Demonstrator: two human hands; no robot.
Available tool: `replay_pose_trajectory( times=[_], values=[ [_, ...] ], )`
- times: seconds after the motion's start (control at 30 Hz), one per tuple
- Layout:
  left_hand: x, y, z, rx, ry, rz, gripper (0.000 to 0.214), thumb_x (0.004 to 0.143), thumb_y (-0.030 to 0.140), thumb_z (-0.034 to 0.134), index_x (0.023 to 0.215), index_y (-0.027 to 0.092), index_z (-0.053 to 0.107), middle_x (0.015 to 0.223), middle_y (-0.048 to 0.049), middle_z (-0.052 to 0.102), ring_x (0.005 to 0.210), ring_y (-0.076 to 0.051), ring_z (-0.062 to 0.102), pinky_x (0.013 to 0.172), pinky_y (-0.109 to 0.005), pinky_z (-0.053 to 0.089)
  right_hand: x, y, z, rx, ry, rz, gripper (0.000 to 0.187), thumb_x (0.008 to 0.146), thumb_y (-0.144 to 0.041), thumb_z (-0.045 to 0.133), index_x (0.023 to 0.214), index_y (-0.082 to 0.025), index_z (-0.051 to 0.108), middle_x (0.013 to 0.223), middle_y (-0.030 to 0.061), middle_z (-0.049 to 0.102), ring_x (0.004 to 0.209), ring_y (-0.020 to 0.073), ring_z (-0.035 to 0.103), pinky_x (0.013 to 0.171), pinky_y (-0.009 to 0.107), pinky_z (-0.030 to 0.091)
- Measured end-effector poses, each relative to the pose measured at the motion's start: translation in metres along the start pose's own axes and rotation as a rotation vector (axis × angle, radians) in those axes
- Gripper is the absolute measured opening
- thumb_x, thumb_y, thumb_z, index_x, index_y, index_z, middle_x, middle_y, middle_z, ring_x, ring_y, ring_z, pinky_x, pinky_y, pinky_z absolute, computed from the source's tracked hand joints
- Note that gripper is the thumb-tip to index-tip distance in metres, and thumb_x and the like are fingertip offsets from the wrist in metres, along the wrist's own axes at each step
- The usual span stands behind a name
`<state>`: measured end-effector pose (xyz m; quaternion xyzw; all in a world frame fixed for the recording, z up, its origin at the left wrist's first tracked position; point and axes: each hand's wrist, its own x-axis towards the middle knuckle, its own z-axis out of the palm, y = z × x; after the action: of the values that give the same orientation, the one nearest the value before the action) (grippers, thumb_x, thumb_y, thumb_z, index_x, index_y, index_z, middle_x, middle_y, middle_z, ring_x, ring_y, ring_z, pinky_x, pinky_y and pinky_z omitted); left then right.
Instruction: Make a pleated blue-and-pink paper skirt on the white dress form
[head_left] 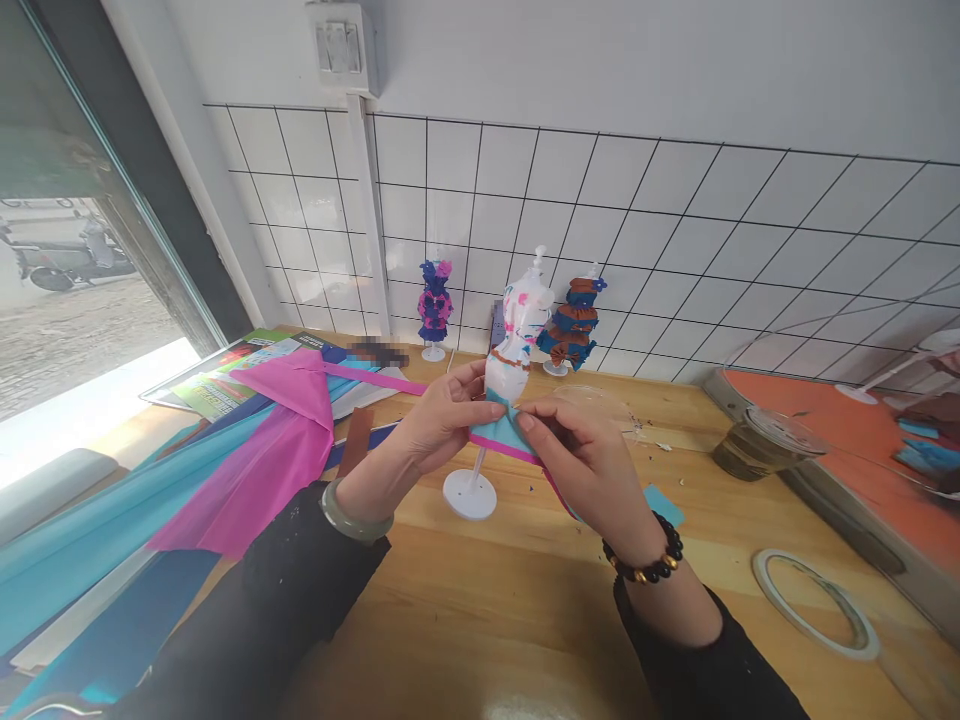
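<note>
Pink [300, 435] and blue sheets [150, 490] lie at the left. Next, the left hand [442, 415] pinches a blue, pink-edged strip [505, 434] — held against the lower body of a white mannequin [506, 378] standing on the table [480, 610]. The right hand [589, 455] grips the strip too, thumb against fingers. Farther right — a cup [757, 450], then a tape roll [866, 640], lying flat.

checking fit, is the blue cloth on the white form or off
On: left hand and right hand hold blue cloth against the white form, low down.
</note>
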<state>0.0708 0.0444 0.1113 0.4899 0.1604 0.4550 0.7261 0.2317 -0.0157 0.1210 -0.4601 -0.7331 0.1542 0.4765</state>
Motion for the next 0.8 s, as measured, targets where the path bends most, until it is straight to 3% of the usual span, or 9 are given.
replay_pose_trajectory(
  times=[0.43, 0.8],
  values=[
    [-0.0014, 0.0002, 0.0017, 0.026, -0.029, -0.014, 0.041, 0.064, 0.014, 0.073, 0.103, 0.019, 0.062, 0.097, -0.0036, 0.062, 0.081, -0.012, 0.057, 0.074, -0.025, 0.044, 0.0018, 0.0002, 0.0005, 0.06, 0.062, 0.079, 0.015, 0.081, -0.032, 0.059, 0.079, -0.018, 0.064, 0.067, 0.0009, 0.062, 0.054, 0.01, 0.051, 0.048, 0.023, 0.041],
    [-0.0027, -0.0005, 0.0043, 0.061, -0.054, -0.011, 0.043, 0.067, 0.015, 0.072, 0.109, 0.018, 0.061, 0.106, -0.007, 0.061, 0.093, -0.016, 0.056, 0.078, -0.027, 0.044, 0.0039, -0.0006, -0.0001, -0.013, 0.105, 0.007, 0.009, 0.081, -0.023, 0.059, 0.076, -0.017, 0.064, 0.064, -0.0002, 0.06, 0.056, 0.0092, 0.05, 0.05, 0.021, 0.04]
  ],
)
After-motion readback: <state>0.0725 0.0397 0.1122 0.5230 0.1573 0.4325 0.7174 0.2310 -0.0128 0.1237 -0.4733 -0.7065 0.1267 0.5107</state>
